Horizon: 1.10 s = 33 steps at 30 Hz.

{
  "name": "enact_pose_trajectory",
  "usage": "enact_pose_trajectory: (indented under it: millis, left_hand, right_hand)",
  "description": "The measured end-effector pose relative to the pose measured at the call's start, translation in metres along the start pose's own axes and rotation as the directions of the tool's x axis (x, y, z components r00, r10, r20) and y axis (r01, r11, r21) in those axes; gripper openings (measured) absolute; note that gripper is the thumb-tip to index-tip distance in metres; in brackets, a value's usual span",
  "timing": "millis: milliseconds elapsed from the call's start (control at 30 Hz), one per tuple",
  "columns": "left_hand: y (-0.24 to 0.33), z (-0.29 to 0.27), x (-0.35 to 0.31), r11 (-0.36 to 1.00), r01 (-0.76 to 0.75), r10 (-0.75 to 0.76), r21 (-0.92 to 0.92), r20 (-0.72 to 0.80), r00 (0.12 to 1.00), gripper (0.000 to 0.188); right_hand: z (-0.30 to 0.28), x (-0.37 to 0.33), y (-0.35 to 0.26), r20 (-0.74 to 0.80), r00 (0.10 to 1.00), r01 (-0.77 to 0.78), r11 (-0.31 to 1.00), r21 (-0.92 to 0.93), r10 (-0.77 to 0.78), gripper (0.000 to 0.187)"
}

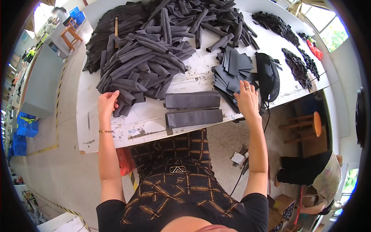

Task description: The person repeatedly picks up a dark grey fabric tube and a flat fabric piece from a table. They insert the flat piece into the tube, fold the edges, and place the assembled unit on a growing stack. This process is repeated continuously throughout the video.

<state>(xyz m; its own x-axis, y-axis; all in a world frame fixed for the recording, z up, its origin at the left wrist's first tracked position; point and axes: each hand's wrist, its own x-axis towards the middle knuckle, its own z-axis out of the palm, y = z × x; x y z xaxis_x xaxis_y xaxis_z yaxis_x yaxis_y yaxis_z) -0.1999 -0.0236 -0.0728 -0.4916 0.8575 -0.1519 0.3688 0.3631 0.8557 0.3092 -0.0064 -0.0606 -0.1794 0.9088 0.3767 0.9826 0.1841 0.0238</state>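
My left hand [108,104] is at the lower left edge of a big heap of dark grey rolled fabric strips [143,63]. Its fingers are curled, with thumb and fingertips closed at the edge of a fabric strip [124,103]. My right hand [247,99] reaches over a loose stack of flat dark panels [228,75], its fingers extended and slightly apart, the thumb near the panels' edge. Between my hands lie two neat stacks of folded dark strips, a farther stack [192,99] and a nearer stack [194,118], side by side along the table's front edge.
A black mesh-covered device [267,77] with a cable stands right of my right hand. More dark pieces [275,25] lie along the far right of the white table [92,131]. A wooden stool [315,123] and a bending co-worker [320,178] are at right; blue crates [27,125] at left.
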Motion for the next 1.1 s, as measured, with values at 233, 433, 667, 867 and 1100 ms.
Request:
enact_pose_trajectory:
  millis: [233,433,667,867,1100]
  left_hand:
    - [-0.022,-0.003,0.005,0.979,-0.118,0.098,-0.167,-0.124,0.987,0.028]
    - [-0.018,-0.018,-0.032,0.781,-0.268,0.082,-0.565,-0.332,0.940,0.031]
    - [-0.038,-0.023,-0.050,0.364,0.140,-0.026,-0.921,0.140,0.990,0.031]
    - [-0.068,-0.022,-0.056,0.052,0.183,-0.084,-0.982,0.178,0.980,0.027]
    - [-0.008,-0.021,-0.093,-0.144,0.393,0.041,-0.908,0.391,0.919,0.027]
  right_hand:
    - [0.023,-0.003,0.003,0.169,0.966,0.246,0.906,-0.345,-0.198,0.021]
    - [0.017,-0.006,0.016,0.004,0.988,0.157,0.986,-0.048,-0.157,0.003]
    - [-0.026,0.009,-0.033,-0.222,0.953,-0.026,0.786,0.618,0.206,0.038]
    - [-0.058,0.002,-0.090,-0.101,0.988,0.154,0.729,0.667,-0.117,0.040]
    - [-0.072,-0.001,-0.132,-0.271,0.905,0.425,0.665,0.615,-0.327,0.041]
